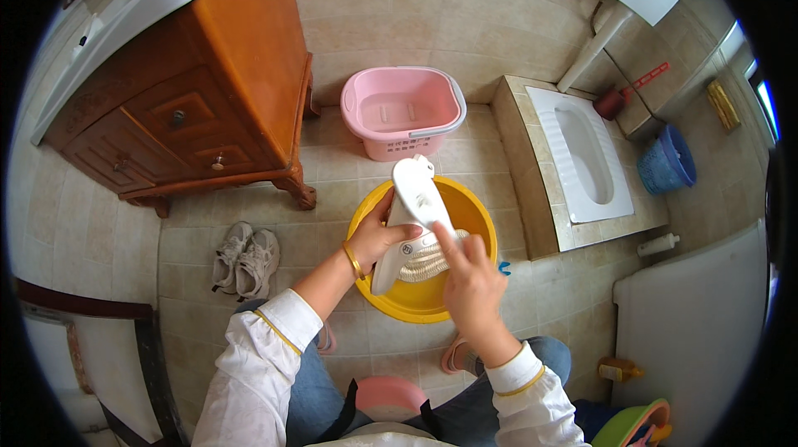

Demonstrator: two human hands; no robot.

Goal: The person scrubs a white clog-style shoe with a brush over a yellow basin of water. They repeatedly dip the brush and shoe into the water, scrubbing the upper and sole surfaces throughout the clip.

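My left hand grips a white slipper-like piece of footwear, tilted over a yellow plastic basin. Its upper end is rounded, and a small round dark mark sits on the side below my thumb. My right hand is slightly blurred; its index finger points at and seems to touch the white surface, with the other fingers curled. Whether those fingers hold anything cannot be told. Under the footwear, partly hidden, a cream ribbed item shows within the basin.
Beyond the basin stands a pink plastic tub with a grey handle. A wooden cabinet and a pair of sneakers are at left. At right are a raised squat toilet, a blue basket and a brown bottle.
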